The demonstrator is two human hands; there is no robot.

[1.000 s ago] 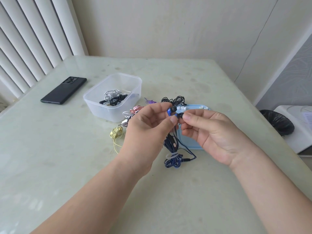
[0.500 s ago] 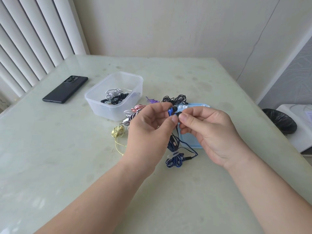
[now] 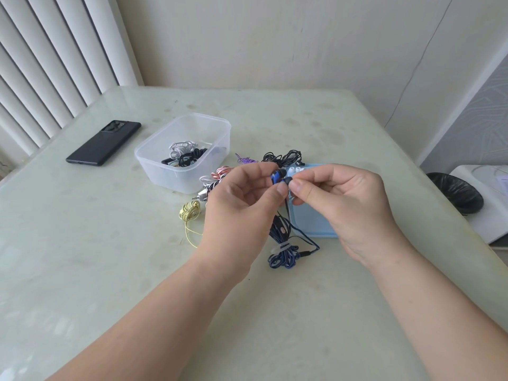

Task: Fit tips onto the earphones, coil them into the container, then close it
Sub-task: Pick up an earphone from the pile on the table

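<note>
My left hand (image 3: 242,204) pinches the blue earbuds (image 3: 278,175) between thumb and fingers above the table. My right hand (image 3: 343,199) pinches a small dark ear tip (image 3: 288,180) against one bud. The blue earphone cable (image 3: 283,243), bound in a coil by a white tie, hangs down onto the table beneath the hands. A clear plastic container (image 3: 165,171) stands open to the left and holds white and black earphones (image 3: 184,155). The light blue lid (image 3: 310,221) lies flat under my right hand, with white ear tips (image 3: 295,169) at its far edge.
Loose earphone coils lie between the container and the hands: yellow (image 3: 189,211), pink and striped (image 3: 217,177), purple (image 3: 246,160), black (image 3: 283,156). A black phone (image 3: 103,143) lies at the far left. Off the table's right edge sit a black-lined bin (image 3: 453,192) and a white unit (image 3: 483,204).
Both hands stay together on the blue earbud with only small finger movements. The right fingers have closed in tighter on the dark tip.
</note>
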